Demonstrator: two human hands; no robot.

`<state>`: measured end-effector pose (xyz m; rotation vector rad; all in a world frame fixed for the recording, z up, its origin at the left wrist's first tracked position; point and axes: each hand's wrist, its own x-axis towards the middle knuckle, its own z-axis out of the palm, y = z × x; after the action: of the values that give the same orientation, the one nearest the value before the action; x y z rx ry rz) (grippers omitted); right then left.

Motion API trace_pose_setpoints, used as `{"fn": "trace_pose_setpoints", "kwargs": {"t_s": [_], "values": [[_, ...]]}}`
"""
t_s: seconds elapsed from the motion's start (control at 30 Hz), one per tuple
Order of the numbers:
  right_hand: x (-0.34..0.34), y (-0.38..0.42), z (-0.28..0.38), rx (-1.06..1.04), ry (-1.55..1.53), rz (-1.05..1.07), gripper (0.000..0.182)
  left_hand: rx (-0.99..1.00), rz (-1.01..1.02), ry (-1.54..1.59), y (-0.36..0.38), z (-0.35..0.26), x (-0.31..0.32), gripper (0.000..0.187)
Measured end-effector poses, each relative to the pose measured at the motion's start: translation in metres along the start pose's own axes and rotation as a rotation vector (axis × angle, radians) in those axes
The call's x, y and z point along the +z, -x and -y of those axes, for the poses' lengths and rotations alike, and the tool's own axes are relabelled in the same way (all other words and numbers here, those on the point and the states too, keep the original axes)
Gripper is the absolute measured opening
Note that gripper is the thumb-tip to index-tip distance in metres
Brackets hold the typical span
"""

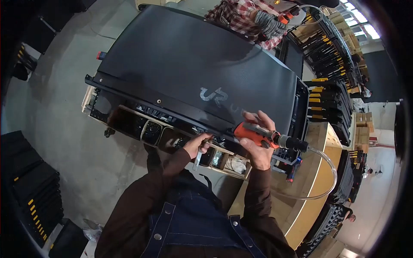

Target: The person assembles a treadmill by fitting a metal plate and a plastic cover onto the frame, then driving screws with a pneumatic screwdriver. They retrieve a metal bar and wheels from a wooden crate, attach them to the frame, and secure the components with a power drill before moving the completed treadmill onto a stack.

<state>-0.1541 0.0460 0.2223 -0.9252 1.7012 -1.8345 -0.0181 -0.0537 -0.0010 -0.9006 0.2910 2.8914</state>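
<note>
Holding an orange power tool point(254, 136) over the near edge of a large black panel point(172, 56), the person has the right hand point(258, 151) wrapped around its body, thumb on the near side and fingers on the far side. The tool's tip points left and is lost against the dark edge, so I can't make out whether it touches anything. Just left of it, the left hand point(199, 144) is closed on a silver metal piece point(197, 162); the fingers cover its upper part, and only a flat end shows below. A clear hose point(334, 172) loops from the tool's right end, its lower stretch hard to follow against a pale wooden box point(316, 172). Under the panel's near edge sit parts bins point(124, 120), partly hidden, their contents too dark to name. White lettering on the panel runs behind the right hand. On the far side, a co-worker in a plaid shirt point(235, 17), cut off at the top, holds another orange tool point(285, 19). Dark stacks point(32, 193) at near left fade into the lens's black rim.
</note>
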Motion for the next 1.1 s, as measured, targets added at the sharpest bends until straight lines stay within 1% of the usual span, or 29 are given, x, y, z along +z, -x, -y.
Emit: {"fn": "trace_pose_setpoints", "kwargs": {"t_s": [0.03, 0.07, 0.13, 0.17, 0.27, 0.3, 0.33, 0.37, 0.4, 0.43, 0.5, 0.53, 0.57, 0.63, 0.77, 0.87, 0.9, 0.93, 1.0, 1.1], "values": [[-0.004, -0.010, 0.002, -0.001, 0.026, 0.092, 0.082, -0.026, 0.049, 0.039, -0.014, 0.001, -0.006, 0.020], [-0.008, -0.017, 0.000, 0.007, 0.033, 0.092, 0.082, -0.031, 0.050, 0.047, -0.028, 0.002, -0.011, 0.020], [-0.011, -0.027, -0.006, 0.074, -0.042, 0.132, 0.080, -0.119, 0.222, 0.148, -0.045, 0.000, -0.005, 0.014], [-0.008, -0.029, -0.009, 0.069, -0.069, 0.098, 0.077, -0.062, 0.280, 0.099, -0.050, 0.001, -0.003, 0.015], [0.005, -0.025, -0.006, -0.007, 0.071, 0.073, 0.068, -0.068, 0.279, 0.119, -0.064, 0.002, 0.009, 0.018], [0.007, -0.025, -0.007, -0.005, 0.079, 0.071, 0.068, -0.078, 0.324, 0.148, -0.064, 0.000, 0.012, 0.020], [0.008, -0.025, -0.009, -0.058, 0.075, 0.052, 0.068, -0.084, 0.330, 0.151, -0.065, 0.000, 0.014, 0.020], [0.009, -0.026, -0.010, -0.109, 0.071, 0.036, 0.067, -0.065, 0.277, 0.095, -0.065, -0.001, 0.017, 0.019], [0.008, -0.026, -0.015, -0.101, 0.037, -0.022, 0.063, -0.046, 0.223, 0.039, -0.068, 0.002, 0.013, 0.018], [0.008, -0.025, -0.017, -0.095, 0.043, -0.022, 0.063, -0.051, 0.224, 0.045, -0.071, 0.004, 0.009, 0.018], [0.008, -0.024, -0.020, -0.122, 0.001, 0.016, 0.060, 0.013, 0.245, -0.010, -0.083, 0.007, -0.005, 0.012], [0.012, -0.026, -0.019, -0.144, -0.003, 0.010, 0.055, 0.011, 0.246, -0.007, -0.090, 0.011, -0.015, 0.012], [0.012, -0.026, -0.019, -0.139, 0.001, 0.006, 0.055, 0.081, 0.174, -0.111, -0.097, 0.017, -0.026, 0.019], [0.011, -0.028, -0.021, -0.148, -0.063, -0.001, 0.051, 0.153, 0.103, -0.210, -0.097, 0.017, -0.026, 0.036], [0.003, -0.028, -0.027, -0.187, 0.009, 0.053, 0.048, 0.177, -0.071, -0.442, -0.071, 0.008, -0.008, 0.043], [0.004, -0.025, -0.029, -0.189, -0.016, 0.018, 0.045, 0.190, -0.073, -0.438, -0.074, 0.016, -0.012, 0.043], [0.001, -0.026, -0.030, -0.227, 0.005, 0.082, 0.042, 0.191, -0.061, -0.411, -0.077, 0.020, -0.016, 0.043], [0.002, -0.025, -0.030, -0.223, 0.010, 0.084, 0.042, 0.193, -0.044, -0.378, -0.081, 0.024, -0.020, 0.043], [0.008, -0.023, -0.029, -0.283, 0.102, 0.102, 0.041, 0.197, -0.021, -0.333, -0.088, 0.031, -0.026, 0.044], [0.010, -0.022, -0.031, -0.257, 0.036, 0.043, 0.043, 0.197, 0.003, -0.274, -0.095, 0.038, -0.033, 0.044]]}}
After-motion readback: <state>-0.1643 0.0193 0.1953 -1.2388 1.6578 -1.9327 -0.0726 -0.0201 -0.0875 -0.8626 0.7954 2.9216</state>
